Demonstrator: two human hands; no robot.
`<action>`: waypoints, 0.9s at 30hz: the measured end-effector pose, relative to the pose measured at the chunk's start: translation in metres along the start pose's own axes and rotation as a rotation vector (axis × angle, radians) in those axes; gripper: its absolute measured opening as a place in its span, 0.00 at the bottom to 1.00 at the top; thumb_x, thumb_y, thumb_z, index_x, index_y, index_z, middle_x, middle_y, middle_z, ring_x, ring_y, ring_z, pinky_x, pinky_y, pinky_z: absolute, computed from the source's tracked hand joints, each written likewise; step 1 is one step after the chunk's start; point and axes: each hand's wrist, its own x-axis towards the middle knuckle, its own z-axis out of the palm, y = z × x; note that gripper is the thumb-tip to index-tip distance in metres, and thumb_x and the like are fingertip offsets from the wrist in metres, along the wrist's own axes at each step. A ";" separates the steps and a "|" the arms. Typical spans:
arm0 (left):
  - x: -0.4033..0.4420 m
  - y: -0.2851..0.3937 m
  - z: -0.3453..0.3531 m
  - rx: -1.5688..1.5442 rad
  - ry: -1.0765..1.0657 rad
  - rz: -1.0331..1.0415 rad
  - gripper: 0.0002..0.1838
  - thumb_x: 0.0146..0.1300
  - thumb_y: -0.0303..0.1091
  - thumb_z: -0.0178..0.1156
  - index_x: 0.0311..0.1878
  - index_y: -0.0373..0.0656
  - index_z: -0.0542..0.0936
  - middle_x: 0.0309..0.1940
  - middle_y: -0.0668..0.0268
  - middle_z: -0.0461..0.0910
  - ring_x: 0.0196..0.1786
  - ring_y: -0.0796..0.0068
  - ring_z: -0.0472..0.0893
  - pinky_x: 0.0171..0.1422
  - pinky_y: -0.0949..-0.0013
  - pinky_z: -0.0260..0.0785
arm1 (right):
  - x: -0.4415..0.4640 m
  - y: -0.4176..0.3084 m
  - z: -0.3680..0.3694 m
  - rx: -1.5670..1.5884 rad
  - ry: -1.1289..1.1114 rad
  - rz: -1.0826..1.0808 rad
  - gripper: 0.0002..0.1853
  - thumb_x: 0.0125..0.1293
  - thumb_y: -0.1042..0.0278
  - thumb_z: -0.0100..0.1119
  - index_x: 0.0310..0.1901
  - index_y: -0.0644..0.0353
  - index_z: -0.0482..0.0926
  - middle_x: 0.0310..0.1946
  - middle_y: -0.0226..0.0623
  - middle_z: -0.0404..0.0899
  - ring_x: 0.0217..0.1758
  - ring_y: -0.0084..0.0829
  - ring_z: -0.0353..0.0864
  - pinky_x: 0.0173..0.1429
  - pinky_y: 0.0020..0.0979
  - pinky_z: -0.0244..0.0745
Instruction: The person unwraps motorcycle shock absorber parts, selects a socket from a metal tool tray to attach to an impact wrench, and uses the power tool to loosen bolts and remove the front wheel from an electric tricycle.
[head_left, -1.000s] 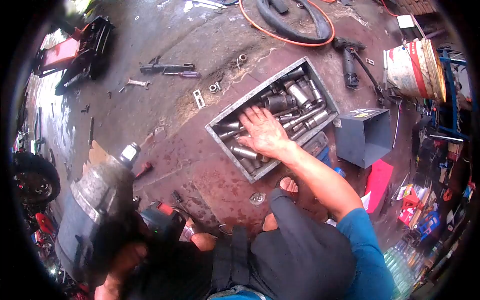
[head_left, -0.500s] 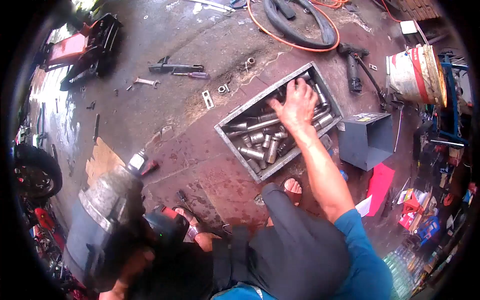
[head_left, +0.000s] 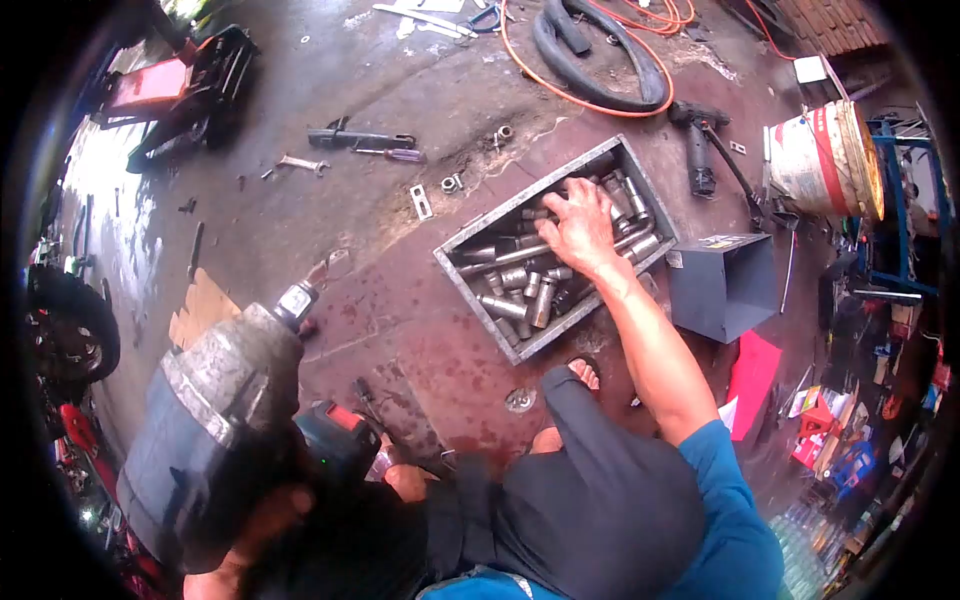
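My left hand (head_left: 268,515), partly in shadow at the lower left, is closed around the handle of a cordless impact wrench (head_left: 215,400). A metal socket (head_left: 296,302) sits on the wrench's nose, and its red-and-black battery (head_left: 345,435) shows below. My right hand (head_left: 582,232) reaches into a grey metal box (head_left: 478,318) on the floor. Its fingers are apart and bent down over the contents, with the tips partly hidden. Steel sockets (head_left: 543,302) and a long bar (head_left: 510,257) lie jumbled in the box around the hand.
A grey open bin (head_left: 725,290) stands right of the box, near a white-and-red bucket (head_left: 810,160). A second power tool (head_left: 697,145) lies behind. A screwdriver (head_left: 400,155), a wrench (head_left: 302,163) and an orange hose (head_left: 520,65) are on the floor. A red floor jack (head_left: 150,88) stands far left.
My right hand has shifted slightly left and its fingers have drawn in over the sockets. The impact wrench has tilted a little to the right. The view has moved slightly.
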 end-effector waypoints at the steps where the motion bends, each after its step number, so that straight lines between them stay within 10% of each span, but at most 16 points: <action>1: -0.001 -0.001 0.001 0.000 0.007 -0.003 0.40 0.51 0.38 0.71 0.66 0.34 0.67 0.52 0.63 0.75 0.54 0.67 0.74 0.61 0.64 0.65 | 0.004 -0.003 0.000 -0.008 -0.029 0.062 0.20 0.55 0.61 0.62 0.50 0.53 0.79 0.54 0.51 0.71 0.66 0.50 0.64 0.68 0.57 0.55; 20: -0.003 0.002 0.006 0.010 -0.001 -0.025 0.39 0.52 0.37 0.71 0.66 0.35 0.67 0.55 0.63 0.74 0.57 0.66 0.73 0.63 0.64 0.64 | -0.011 -0.028 0.009 0.206 0.189 0.103 0.11 0.53 0.61 0.69 0.36 0.53 0.84 0.59 0.45 0.71 0.70 0.48 0.58 0.70 0.61 0.47; 24: 0.000 0.001 0.009 0.009 -0.004 -0.037 0.39 0.52 0.37 0.71 0.66 0.35 0.67 0.55 0.63 0.74 0.58 0.66 0.73 0.64 0.64 0.64 | -0.029 -0.036 0.014 0.348 0.224 -0.100 0.12 0.57 0.65 0.65 0.42 0.57 0.80 0.41 0.38 0.81 0.51 0.36 0.78 0.58 0.41 0.68; 27: 0.003 0.002 0.012 0.012 -0.008 -0.043 0.39 0.53 0.37 0.71 0.66 0.36 0.67 0.56 0.63 0.74 0.58 0.66 0.73 0.64 0.63 0.64 | -0.043 -0.044 0.005 0.824 0.110 0.486 0.10 0.60 0.67 0.63 0.42 0.60 0.79 0.41 0.40 0.81 0.45 0.37 0.81 0.50 0.39 0.73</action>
